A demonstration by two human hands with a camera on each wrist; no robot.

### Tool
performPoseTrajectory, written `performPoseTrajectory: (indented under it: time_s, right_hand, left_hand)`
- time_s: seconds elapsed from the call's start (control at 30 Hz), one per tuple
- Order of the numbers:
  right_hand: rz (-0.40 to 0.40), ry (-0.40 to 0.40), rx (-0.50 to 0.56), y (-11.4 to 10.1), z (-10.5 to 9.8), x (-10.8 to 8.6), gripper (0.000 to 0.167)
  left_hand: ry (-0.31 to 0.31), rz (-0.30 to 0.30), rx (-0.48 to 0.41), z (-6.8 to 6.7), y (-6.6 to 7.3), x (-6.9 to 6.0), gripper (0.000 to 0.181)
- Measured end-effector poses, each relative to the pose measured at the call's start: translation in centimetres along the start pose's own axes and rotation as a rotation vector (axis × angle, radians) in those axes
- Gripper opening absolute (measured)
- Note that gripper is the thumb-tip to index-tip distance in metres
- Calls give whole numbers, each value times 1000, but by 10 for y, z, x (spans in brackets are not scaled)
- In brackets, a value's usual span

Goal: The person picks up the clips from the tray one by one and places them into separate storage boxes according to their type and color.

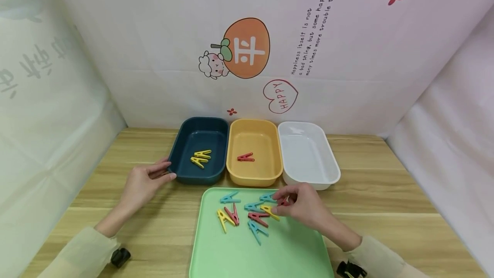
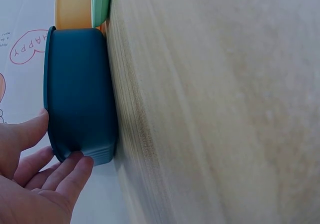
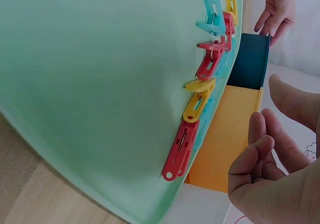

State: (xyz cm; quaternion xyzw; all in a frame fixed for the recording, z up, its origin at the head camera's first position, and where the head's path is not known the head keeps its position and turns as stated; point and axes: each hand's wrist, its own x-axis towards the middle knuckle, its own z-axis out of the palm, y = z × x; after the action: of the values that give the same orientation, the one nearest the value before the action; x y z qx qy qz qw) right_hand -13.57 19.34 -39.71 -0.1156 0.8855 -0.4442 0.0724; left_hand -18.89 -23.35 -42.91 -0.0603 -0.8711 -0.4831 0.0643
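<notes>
At the near left corner of the dark blue container [image 1: 197, 178], my left hand [image 1: 144, 185] touches the rim and outer wall with relaxed fingers, as the left wrist view also shows on the container [image 2: 80, 84]. My right hand [image 1: 305, 207] hovers over the green tray's [image 1: 285, 252] upper right part, fingers bent and thumb apart. Beneath it lies a red clip [image 3: 180, 151], beside a yellow clip [image 3: 197, 104]; the right hand [image 3: 280, 159] holds nothing. Other red, blue [image 1: 256, 231] and yellow [image 1: 224, 219] clips lie on the tray.
Beyond the tray, the blue container holds two yellow clips [image 1: 198, 161], and the yellow container [image 1: 254, 180] beside it holds one red clip [image 1: 245, 157]. A white container [image 1: 308, 153] stands at the right of the row. Printed cloth [image 1: 154, 46] hangs behind the wooden table [image 1: 386, 192].
</notes>
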Motion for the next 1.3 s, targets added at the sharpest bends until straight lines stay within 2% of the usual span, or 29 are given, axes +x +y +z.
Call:
performPoseTrajectory:
  time_s: [0.73, 1.1, 1.3]
  right_hand:
    - [-32, 8, -10, 8, 1, -6, 23]
    - [37, -52, -39, 15, 6, -6, 25]
    - [-28, -73, -30, 17, 12, -8, 25]
  left_hand:
    - [-1, 6, 5, -1, -1, 0, 46]
    - [1, -2, 6, 0, 0, 0, 46]
    - [1, 6, 9, 0, -1, 0, 46]
